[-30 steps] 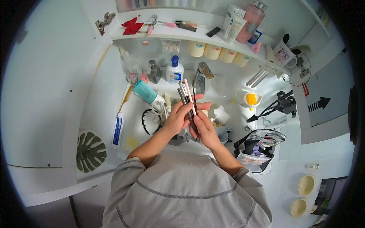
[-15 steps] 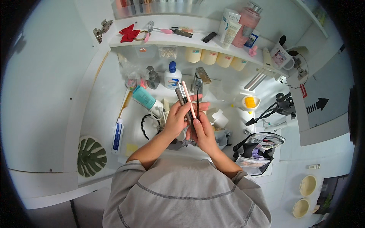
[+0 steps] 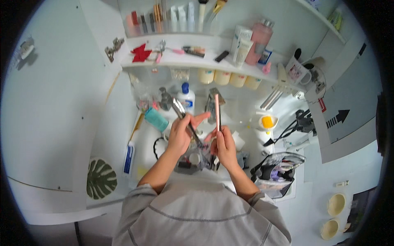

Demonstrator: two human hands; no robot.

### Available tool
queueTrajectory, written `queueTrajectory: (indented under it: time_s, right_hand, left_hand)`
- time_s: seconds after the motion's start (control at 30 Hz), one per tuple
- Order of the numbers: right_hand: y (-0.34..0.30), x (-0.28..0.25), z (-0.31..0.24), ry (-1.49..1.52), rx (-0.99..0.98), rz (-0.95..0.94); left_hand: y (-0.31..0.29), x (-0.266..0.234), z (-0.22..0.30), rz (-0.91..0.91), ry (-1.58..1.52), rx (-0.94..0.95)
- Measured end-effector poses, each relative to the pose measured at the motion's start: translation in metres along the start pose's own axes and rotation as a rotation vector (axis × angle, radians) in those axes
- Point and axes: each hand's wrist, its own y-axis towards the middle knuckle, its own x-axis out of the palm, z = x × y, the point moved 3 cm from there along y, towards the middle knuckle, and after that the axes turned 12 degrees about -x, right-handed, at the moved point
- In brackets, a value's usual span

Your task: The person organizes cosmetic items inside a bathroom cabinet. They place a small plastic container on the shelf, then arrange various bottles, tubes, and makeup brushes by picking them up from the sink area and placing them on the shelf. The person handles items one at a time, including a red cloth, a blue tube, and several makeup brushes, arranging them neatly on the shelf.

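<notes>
My left hand point(image 3: 180, 133) grips a long silver-and-black cosmetic stick point(image 3: 177, 107), tilted with its silver end up and to the left. Its index finger reaches out to the right. Upright in my right hand point(image 3: 225, 145) is a slim pink cosmetic stick point(image 3: 217, 108), pinched by thumb and fingers, with a thin black stick close behind it. The exact kind of these sticks cannot be made out. Below the hands, a grey-looking bag or pouch point(image 3: 202, 162) with small dark and white items shows partly, blurred.
A shelf point(image 3: 160, 61) ahead carries a red bow point(image 3: 141, 53), tubes and a pink bottle point(image 3: 259, 41). Around the sink stand a blue-capped white pump bottle point(image 3: 186, 98), a teal tube point(image 3: 156, 119) and a faucet point(image 3: 213, 100). A clear-and-black bag point(image 3: 275, 174) lies at right.
My hands have moved apart. The silver-and-black stick now tilts left in my left hand, and the pink and black sticks stay in my right. The view has tipped up, showing more of the upper shelf.
</notes>
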Motion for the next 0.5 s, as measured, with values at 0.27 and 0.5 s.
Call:
queueTrajectory:
  time_s: [0.27,0.5]
  right_hand:
    - [0.010,0.017,0.008,0.203,0.151,-0.347]
    - [0.043,-0.015,-0.007,-0.156,0.010,-0.405]
  left_hand:
    - [-0.004,0.002,-0.002,-0.245,0.203,0.007]
    - [0.000,-0.001,0.023,-0.157,0.036,-0.045]
